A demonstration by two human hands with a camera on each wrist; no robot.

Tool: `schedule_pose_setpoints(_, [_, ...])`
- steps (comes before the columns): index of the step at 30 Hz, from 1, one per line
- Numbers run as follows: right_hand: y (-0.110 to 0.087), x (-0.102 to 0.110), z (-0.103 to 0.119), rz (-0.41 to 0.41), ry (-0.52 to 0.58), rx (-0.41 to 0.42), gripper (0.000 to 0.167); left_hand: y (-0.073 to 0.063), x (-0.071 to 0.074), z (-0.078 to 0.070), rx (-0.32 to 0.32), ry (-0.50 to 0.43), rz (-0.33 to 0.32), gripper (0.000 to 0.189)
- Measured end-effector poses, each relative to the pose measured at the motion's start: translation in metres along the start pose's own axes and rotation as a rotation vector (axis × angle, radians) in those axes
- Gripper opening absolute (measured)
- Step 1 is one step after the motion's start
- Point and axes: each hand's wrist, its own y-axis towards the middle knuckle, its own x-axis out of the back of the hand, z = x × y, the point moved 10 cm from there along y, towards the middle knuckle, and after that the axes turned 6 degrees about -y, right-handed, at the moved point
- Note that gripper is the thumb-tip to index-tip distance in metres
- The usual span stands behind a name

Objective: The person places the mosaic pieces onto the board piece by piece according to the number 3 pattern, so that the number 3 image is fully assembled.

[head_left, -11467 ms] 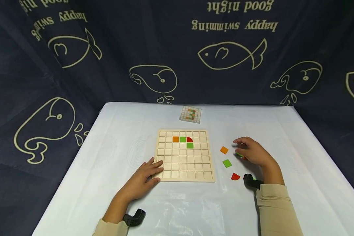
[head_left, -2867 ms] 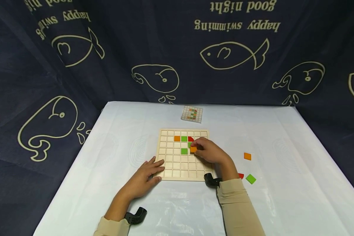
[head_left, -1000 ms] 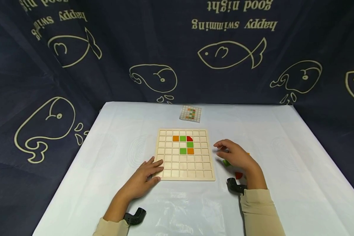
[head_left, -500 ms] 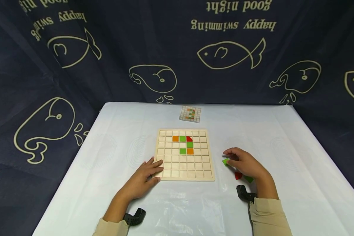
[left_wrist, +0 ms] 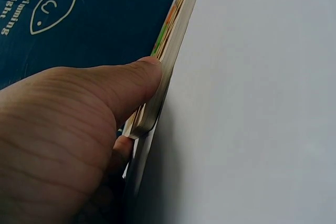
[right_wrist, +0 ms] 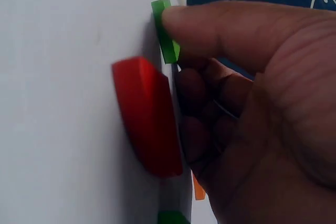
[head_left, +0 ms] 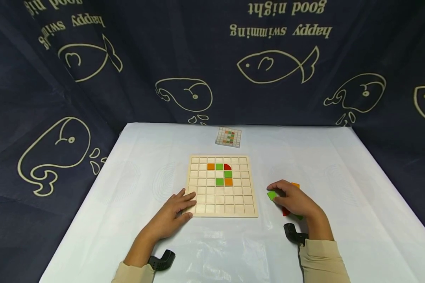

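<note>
My left hand (head_left: 171, 214) lies with spread fingers on the near left corner of a wooden grid board (head_left: 202, 196); its thumb rests along the edge in the left wrist view. On the board sit an orange tile (head_left: 211, 166), a green tile (head_left: 219, 167) and a red quarter-round tile (head_left: 227, 167) in a row. Below them are a green tile (head_left: 228, 174), another green tile (head_left: 219, 182) and an orange tile (head_left: 228, 182). Right of the board, my right hand (head_left: 295, 198) pinches a loose green square tile (head_left: 272, 195) on the table between thumb and fingers.
Around my right hand lie a red quarter-round tile (right_wrist: 147, 116), an orange tile (head_left: 295, 184) and another green tile (head_left: 299, 217), partly hidden. A small pattern card (head_left: 228, 136) stands beyond the board. A dark printed curtain (head_left: 212, 59) hangs behind the white table (head_left: 145, 165).
Two green tiles and the orange tile below the red one have joined the board's top row. My right hand has left the board and come to the loose green tile. The left hand stays.
</note>
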Motion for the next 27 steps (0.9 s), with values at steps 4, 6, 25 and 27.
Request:
schedule_pose_setpoints(4, [0.0007, -0.0002, 0.0008, -0.004, -0.021, 0.0, 0.025, 0.0003, -0.0002, 0.0002, -0.007, 0.0, -0.007, 0.039])
schedule_pose_setpoints(6, [0.0008, -0.0001, 0.0011, -0.004, -0.025, -0.003, 0.026, 0.0003, -0.0003, -0.0001, -0.009, 0.001, -0.01, 0.038])
schedule_pose_setpoints(25, [0.0018, -0.0008, 0.0075, -0.01, -0.076, 0.067, 0.03, -0.0004, 0.0006, -0.0016, -0.002, -0.003, -0.006, 0.038])
schedule_pose_setpoints(27, [0.0015, -0.0007, 0.0072, -0.013, -0.08, 0.065, 0.03, -0.0005, 0.0006, -0.0018, -0.005, 0.0, -0.006, 0.038])
